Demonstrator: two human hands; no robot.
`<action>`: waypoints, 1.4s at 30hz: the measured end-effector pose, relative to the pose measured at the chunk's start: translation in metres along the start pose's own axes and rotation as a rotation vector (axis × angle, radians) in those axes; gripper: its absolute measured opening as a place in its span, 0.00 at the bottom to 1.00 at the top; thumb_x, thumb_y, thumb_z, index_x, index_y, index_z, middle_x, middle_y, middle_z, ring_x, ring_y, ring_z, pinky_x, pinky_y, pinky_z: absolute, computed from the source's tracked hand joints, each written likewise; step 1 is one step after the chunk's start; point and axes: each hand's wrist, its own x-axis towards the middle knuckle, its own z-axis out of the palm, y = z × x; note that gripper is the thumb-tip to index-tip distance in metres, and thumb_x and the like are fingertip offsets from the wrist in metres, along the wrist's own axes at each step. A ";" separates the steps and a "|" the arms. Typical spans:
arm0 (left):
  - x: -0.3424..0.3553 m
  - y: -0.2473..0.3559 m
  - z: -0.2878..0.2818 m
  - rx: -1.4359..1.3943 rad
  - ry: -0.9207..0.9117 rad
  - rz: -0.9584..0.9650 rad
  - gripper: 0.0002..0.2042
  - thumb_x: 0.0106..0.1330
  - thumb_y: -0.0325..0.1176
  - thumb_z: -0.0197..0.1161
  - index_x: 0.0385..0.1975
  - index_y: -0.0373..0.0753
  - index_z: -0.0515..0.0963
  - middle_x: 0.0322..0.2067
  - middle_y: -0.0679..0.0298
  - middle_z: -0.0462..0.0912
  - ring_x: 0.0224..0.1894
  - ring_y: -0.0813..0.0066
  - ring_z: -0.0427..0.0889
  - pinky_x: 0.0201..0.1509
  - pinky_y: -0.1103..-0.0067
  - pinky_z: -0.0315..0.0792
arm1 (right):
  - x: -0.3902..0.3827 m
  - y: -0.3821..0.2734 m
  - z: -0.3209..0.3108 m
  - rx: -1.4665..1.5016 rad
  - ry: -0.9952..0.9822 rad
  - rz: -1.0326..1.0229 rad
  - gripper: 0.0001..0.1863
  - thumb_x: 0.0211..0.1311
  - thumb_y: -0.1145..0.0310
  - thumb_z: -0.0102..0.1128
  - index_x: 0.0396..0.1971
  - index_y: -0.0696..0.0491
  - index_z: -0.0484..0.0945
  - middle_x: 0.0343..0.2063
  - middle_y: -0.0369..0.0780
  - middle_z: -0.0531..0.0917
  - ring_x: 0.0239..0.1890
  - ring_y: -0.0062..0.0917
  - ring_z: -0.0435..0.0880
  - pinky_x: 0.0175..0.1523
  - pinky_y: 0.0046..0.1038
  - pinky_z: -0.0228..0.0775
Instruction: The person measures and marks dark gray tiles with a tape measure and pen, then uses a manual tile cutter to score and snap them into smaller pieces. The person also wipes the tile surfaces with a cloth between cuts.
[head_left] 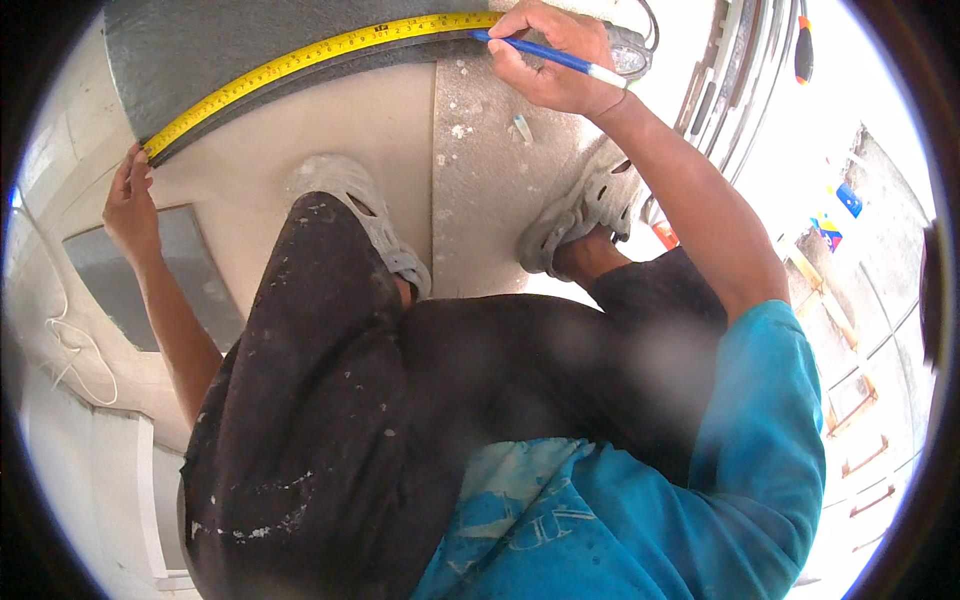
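Observation:
A yellow tape measure (330, 48) is stretched along the near edge of a large dark grey tile (210, 50). My left hand (133, 208) pinches the tape's end at the tile's left corner. Over the tape's right end, my right hand (570, 65) is closed around a blue pen (540, 50) with a white end. The pen's tip points left and lies against the tape. Behind the right hand, a greyish rounded object with a black cord loop (632, 48) partly shows; whether it is the tape's case I cannot tell.
My clog-like shoes (345, 185) stand on beige boards, the right one on a paint-spotted board (480, 180). A smaller grey tile piece (165, 275) lies by my left forearm, near a white cord (85, 360). Metal rails (735, 75) and an orange-black handled tool (803, 50) lie at right.

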 end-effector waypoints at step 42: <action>-0.006 0.008 0.003 0.106 0.079 0.027 0.15 0.70 0.45 0.61 0.52 0.50 0.84 0.37 0.68 0.89 0.37 0.83 0.85 0.41 0.82 0.77 | 0.004 -0.002 0.007 -0.071 -0.026 0.008 0.06 0.55 0.69 0.65 0.29 0.53 0.77 0.24 0.41 0.82 0.25 0.33 0.83 0.30 0.32 0.77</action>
